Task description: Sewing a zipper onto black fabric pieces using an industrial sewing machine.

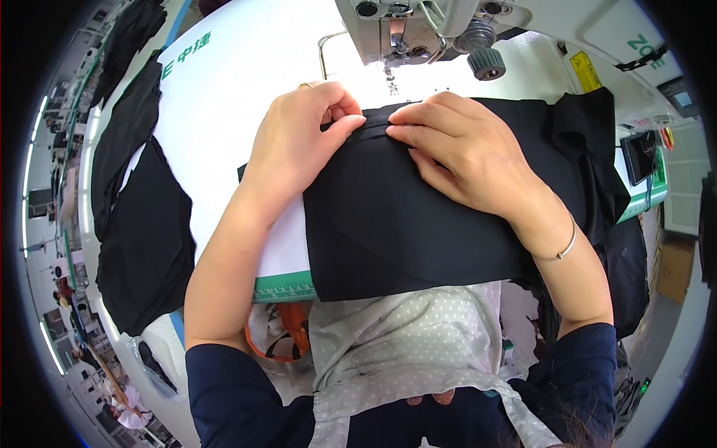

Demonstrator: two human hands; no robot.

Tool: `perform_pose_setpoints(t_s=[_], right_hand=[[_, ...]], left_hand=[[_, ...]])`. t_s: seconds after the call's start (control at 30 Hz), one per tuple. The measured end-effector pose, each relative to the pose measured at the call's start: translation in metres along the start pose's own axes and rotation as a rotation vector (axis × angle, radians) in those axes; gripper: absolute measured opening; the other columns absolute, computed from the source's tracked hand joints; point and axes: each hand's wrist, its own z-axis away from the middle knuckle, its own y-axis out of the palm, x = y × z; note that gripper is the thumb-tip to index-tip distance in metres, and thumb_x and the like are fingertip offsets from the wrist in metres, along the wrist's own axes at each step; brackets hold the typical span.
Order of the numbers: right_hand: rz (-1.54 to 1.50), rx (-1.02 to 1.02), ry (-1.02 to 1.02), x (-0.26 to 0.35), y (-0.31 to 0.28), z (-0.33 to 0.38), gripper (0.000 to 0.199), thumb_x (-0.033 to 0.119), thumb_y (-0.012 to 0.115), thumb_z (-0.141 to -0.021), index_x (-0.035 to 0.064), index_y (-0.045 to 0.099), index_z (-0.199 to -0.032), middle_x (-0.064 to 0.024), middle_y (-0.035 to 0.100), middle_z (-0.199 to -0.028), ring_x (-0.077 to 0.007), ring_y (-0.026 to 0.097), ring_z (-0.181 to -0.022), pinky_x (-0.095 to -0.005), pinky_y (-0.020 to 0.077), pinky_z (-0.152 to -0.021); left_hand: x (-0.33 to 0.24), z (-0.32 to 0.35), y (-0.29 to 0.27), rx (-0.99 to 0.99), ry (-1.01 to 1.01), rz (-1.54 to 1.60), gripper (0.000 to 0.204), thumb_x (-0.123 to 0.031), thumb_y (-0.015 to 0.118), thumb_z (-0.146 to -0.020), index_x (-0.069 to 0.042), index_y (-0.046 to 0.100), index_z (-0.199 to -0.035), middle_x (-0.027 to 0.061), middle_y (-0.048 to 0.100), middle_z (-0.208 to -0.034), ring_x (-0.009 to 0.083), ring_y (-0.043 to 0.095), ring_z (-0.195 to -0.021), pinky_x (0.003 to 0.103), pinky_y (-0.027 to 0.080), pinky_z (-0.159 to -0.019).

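A white counter (216,104) spreads beneath everything, with green lettering near its far left side and one green ruler strip (284,287) along its near edge. One white sewing machine (553,26) stands at the far side, more green lettering on its arm.

One large black cloth (418,224) lies on the counter, directly in front of the machine. Its long axis runs left to right; its plain near edge faces the person and hangs slightly over the counter's edge, while its far edge, with a narrow folded strip (377,123), points toward the needle area. The right end bunches into folds. On the left of the counter lie three more dark pieces (146,243), partly overlapping.

The person wears one pale dotted apron (411,328). An orange bag (280,328) shows below the counter.

Two hands work at the folded strip, close together. The left hand (302,134) pinches it between thumb and forefinger. The right hand (467,145) lays its fingertips on the strip, thumb lower on the cloth; I cannot tell whether it grips.

Smaller still are a yellow printed label (585,71) on the machine, a dark ridged knob (487,64) and one thin bracelet (569,245) on the right wrist.
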Motion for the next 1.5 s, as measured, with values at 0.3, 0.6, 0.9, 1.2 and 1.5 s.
perform_pose_setpoints(t_s=[0.3, 0.6, 0.9, 1.2, 1.5], right_hand=[[-0.087, 0.013, 0.068, -0.009, 0.011, 0.011, 0.021, 0.018, 0.068, -0.077, 0.0072, 0.069, -0.095, -0.0071, 0.068, -0.100, -0.0272, 0.064, -0.096, -0.0377, 0.0541, -0.081], [0.010, -0.052, -0.048, -0.017, 0.029, 0.004, 0.020, 0.023, 0.063, -0.076, 0.0065, 0.073, -0.072, -0.0066, 0.067, -0.081, -0.0288, 0.066, -0.086, -0.0416, 0.0552, -0.063], [0.049, 0.002, -0.053, -0.021, 0.036, 0.002, 0.024, 0.030, 0.059, -0.084, 0.0124, 0.075, -0.079, -0.0043, 0.068, -0.087, -0.0274, 0.066, -0.090, -0.0428, 0.0551, -0.067], [0.013, -0.063, -0.092, -0.019, 0.033, 0.005, 0.019, 0.023, 0.062, -0.078, 0.0097, 0.075, -0.075, -0.0058, 0.067, -0.083, -0.0284, 0.066, -0.085, -0.0426, 0.0550, -0.064], [0.030, -0.063, -0.095, -0.018, 0.031, 0.006, 0.018, 0.023, 0.062, -0.078, 0.0101, 0.074, -0.074, -0.0050, 0.067, -0.083, -0.0275, 0.065, -0.085, -0.0417, 0.0551, -0.064]], left_hand=[[0.045, 0.002, 0.009, -0.019, 0.118, 0.168, 0.010, -0.006, 0.070, -0.088, -0.001, 0.062, -0.086, 0.0056, 0.063, -0.082, 0.0121, 0.059, -0.076, 0.027, 0.049, -0.068], [0.072, -0.018, -0.001, 0.195, 0.044, 0.145, 0.008, -0.008, 0.058, -0.097, -0.001, 0.057, -0.095, 0.0002, 0.055, -0.085, 0.0083, 0.050, -0.079, 0.021, 0.041, -0.074], [0.071, -0.022, 0.000, 0.165, 0.037, 0.073, 0.011, -0.010, 0.057, -0.100, -0.001, 0.056, -0.096, -0.0001, 0.054, -0.086, 0.0077, 0.052, -0.081, 0.021, 0.041, -0.076], [0.072, -0.020, 0.001, 0.166, 0.022, 0.110, 0.009, -0.009, 0.058, -0.099, -0.001, 0.057, -0.096, -0.0006, 0.054, -0.086, 0.0075, 0.050, -0.080, 0.020, 0.041, -0.075], [0.071, -0.018, 0.003, 0.139, 0.053, 0.129, 0.007, -0.008, 0.059, -0.098, -0.001, 0.058, -0.096, -0.0015, 0.054, -0.085, 0.0068, 0.048, -0.077, 0.020, 0.040, -0.072]])
